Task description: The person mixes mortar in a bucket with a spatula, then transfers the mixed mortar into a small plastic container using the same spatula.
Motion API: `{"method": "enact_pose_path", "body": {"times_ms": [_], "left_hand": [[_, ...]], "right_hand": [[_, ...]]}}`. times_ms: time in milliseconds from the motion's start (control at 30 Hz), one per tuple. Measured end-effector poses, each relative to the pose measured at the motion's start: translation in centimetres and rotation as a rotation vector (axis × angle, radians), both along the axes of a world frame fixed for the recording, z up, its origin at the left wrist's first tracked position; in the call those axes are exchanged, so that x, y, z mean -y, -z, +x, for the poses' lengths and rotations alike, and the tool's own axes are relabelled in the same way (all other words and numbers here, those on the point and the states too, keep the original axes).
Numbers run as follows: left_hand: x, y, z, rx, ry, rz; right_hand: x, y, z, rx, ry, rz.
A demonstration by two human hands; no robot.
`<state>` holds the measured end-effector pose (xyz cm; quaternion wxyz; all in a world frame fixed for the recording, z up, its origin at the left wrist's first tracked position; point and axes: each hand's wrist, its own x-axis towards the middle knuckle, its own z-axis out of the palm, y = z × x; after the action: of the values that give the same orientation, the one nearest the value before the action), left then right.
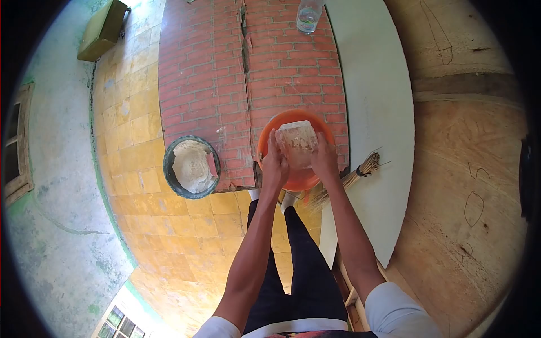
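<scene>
A clear rectangular plastic container [298, 141] with brownish-white residue or contents is held between both my hands, over an orange basin [316, 117]. My left hand [274, 161] closes on its left side, fingers pointing up along the wall. On the opposite side, my right hand [324, 159] grips it the same way. The container hides most of the basin's inside. To the left, a dark green bucket [170, 179] holds pale powder [193, 163] and a small reddish piece at its right side.
The table [203, 73] has a red brick-pattern cover with a torn seam. A plastic bottle [308, 18] stands at its far end. A stick broom [360, 169] lies right of the basin by a pale board [377, 112]. Yellow tiles [141, 186] cover the floor.
</scene>
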<state>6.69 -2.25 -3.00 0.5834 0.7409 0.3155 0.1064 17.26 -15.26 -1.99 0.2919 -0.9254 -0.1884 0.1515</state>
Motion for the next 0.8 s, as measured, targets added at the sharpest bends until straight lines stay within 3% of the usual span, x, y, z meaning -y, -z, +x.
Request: {"method": "enact_pose_path", "body": {"times_ms": [300,367,700,800], "left_hand": [[0.4,0.9,-0.7,-0.006,0.015,-0.011],[0.2,1.1,-0.9,-0.040,0.038,-0.012],[-0.2,0.7,-1.1,-0.001,0.036,0.039],[-0.3,-0.5,-1.0,-0.098,0.024,-0.060]], "right_hand": [[1.0,1.9,-0.4,0.088,-0.049,0.015],[0.7,0.2,0.2,-0.205,-0.049,-0.131],[1.7,-1.0,1.1,-0.424,0.023,-0.103],[2.0,-1.6,1.0,-0.452,0.034,-0.120]]}}
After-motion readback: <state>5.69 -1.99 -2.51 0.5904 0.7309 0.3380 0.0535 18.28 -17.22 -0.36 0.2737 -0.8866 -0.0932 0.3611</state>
